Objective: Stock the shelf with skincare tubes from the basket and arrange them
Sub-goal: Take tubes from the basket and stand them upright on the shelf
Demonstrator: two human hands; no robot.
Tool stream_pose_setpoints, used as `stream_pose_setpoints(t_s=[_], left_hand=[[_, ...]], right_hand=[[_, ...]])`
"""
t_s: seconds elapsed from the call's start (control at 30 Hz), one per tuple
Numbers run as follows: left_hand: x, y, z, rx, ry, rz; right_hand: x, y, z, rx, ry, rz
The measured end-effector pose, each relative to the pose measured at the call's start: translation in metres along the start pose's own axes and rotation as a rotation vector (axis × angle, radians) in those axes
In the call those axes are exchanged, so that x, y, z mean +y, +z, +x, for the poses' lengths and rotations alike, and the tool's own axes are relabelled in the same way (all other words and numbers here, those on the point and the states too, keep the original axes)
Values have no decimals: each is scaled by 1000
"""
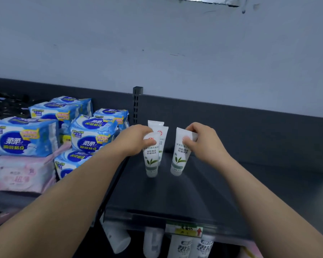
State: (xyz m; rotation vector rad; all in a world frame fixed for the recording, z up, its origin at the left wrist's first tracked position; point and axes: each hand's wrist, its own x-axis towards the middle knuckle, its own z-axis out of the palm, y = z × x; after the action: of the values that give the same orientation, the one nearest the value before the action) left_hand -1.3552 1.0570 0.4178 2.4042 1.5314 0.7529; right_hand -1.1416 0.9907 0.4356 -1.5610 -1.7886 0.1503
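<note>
White skincare tubes with a green leaf print stand cap-down on the dark shelf (185, 194). My left hand (133, 139) grips the upper part of the front left tube (151, 161). Behind it stand two more tubes (161, 135), one partly hidden behind the other. My right hand (201, 144) pinches the top of a separate tube (180, 159) to the right, which tilts slightly. The basket is not in view.
Blue and white pad packs (24, 136) and pink packs (21, 174) fill the shelf section on the left, past a slotted upright post (137, 101). White bottles (181, 246) sit on the level below, under a price label (183, 229). A dark back panel (250, 127) closes the shelf.
</note>
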Motion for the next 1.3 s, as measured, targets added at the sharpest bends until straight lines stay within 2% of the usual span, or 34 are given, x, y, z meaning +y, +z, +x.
stream_pose_setpoints(t_s=[0.3,0.63,0.8,1.07,1.3], left_hand=[[-9,13,44,-133,96,164],[-25,13,47,-130,110,-16],[-26,7,33,-5,138,-10],[-28,-13,5,176,182,157],[-29,-15,-16,254,182,237]], right_hand=[[6,10,25,22,87,23],[0,22,21,-67,103,15],[-10,35,15,-113,46,47],[-22,58,20,-158,23,76],[-23,73,27,-174,30,20]])
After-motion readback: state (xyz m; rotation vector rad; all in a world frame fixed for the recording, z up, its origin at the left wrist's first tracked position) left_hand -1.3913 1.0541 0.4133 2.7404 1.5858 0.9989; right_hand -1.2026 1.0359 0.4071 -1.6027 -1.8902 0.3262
